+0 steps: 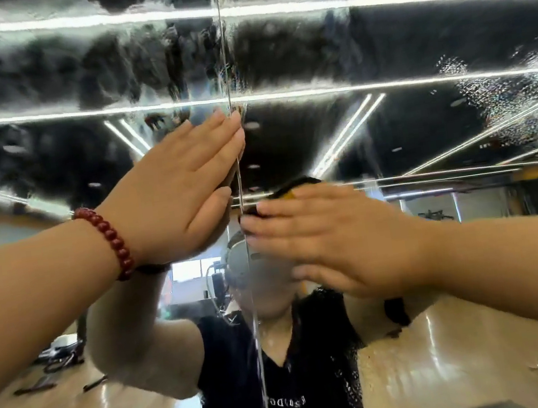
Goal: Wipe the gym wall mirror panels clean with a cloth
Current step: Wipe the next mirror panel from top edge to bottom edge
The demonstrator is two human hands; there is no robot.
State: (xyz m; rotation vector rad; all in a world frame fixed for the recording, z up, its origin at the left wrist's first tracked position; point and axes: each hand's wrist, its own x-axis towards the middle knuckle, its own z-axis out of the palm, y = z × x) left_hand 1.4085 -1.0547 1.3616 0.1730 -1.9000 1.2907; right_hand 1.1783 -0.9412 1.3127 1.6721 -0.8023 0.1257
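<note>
Glass is streaked wet across the upper mirror panels (pixel 377 50). At the vertical seam (pixel 224 54) between them, the left hand (pixel 183 195) braces flat, fingers straight. The right hand (pixel 328 240) presses a dark cloth (pixel 288 190) just right of the seam, largely hidden. Best to keep the palm flat and overlap strokes upward into the streaks.

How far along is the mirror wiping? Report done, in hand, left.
Done: the lower glass looks clearer, though streaked near the vertical seam between mirror panels. In hand: the right hand presses a dark and yellow cloth on the glass beside the seam; the left hand rests flat on it. Left: smeared film up top and droplets upper right.
</note>
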